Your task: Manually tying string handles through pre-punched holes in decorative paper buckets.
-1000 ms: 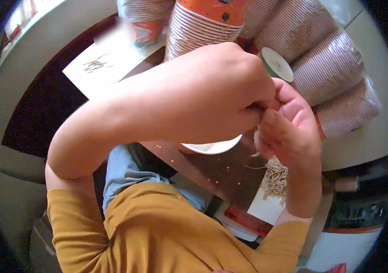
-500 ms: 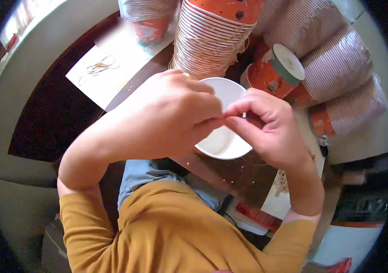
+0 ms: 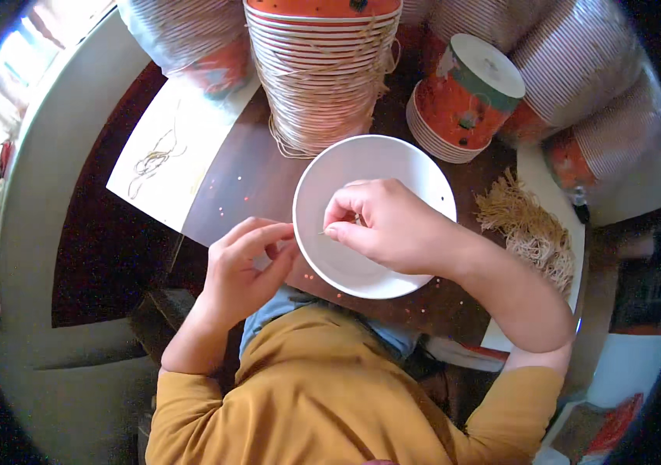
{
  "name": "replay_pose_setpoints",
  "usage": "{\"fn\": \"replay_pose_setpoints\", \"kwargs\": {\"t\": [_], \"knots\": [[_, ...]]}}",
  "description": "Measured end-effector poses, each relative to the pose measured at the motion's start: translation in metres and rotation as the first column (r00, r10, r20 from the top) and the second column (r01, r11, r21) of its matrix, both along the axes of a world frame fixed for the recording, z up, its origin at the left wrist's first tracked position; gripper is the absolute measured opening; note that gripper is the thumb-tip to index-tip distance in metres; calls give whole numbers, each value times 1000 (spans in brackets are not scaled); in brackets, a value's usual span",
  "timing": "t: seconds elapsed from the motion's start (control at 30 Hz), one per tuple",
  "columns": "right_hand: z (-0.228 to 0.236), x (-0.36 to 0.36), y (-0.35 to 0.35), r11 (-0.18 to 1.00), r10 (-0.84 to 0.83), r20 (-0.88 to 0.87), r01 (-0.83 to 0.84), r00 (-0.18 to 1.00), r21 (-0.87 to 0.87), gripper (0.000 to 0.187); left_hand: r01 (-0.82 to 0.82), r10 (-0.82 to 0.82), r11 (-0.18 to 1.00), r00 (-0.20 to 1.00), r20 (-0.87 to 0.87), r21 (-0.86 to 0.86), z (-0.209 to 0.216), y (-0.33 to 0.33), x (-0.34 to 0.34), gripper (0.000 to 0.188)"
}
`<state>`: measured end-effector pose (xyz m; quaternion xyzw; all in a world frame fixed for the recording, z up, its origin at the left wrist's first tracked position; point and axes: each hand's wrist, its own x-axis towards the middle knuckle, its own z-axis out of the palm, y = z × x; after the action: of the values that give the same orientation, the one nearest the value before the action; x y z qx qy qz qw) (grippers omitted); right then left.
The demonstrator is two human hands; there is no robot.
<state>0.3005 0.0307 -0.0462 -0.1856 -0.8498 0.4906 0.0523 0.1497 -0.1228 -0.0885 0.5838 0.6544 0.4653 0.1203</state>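
Observation:
A white-lined round paper bucket [image 3: 377, 279] stands before me with its mouth up. My right hand [image 3: 369, 221] is over its mouth, thumb and index finger pinching the tip of a thin tan cord [image 3: 321, 232]. At the bucket's left side is my left hand [image 3: 249, 263], its bent thumb and fingers drawn together at the outer wall just under the rim. What sits between those fingertips is too small to make out. A small dark hole [image 3: 443, 199] shows in the bucket's right inner wall.
Beyond the bucket rises a tall stack of orange buckets [image 3: 323, 77] strung with tan cords. A shorter upturned stack [image 3: 466, 108] stands right of it. Cut cords [image 3: 528, 232] lie at right, loose cords [image 3: 152, 163] on white paper at left. Wrapped stacks [image 3: 578, 62] fill the back right.
My hands were together above the bucket, fingertips meeting. They have parted: the left went down to the bucket's left side, the right moved left over its mouth. The whole view has shifted.

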Motion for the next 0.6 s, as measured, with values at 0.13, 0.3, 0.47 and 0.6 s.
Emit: {"fn": "replay_pose_setpoints", "kwargs": {"t": [0.13, 0.3, 0.47, 0.6], "knots": [[-2, -9, 0, 998, 19, -8, -18, 1000, 62, 14, 34, -33, 998, 999, -21, 45, -3, 2, -6, 22], [0, -16, -2, 998, 27, 26, -28, 999, 48, 13, 37, -36, 998, 999, -27, 44, -6, 3, -10, 23], [-3, -16, -3, 994, 53, 41, -56, 998, 93, 13, 84, -81, 994, 996, -40, 69, -5, 4, -12, 23], [-1, -16, -4, 992, 63, 46, -67, 997, 105, 13, 75, -71, 994, 996, -55, 81, -5, 4, -12, 22]]}}
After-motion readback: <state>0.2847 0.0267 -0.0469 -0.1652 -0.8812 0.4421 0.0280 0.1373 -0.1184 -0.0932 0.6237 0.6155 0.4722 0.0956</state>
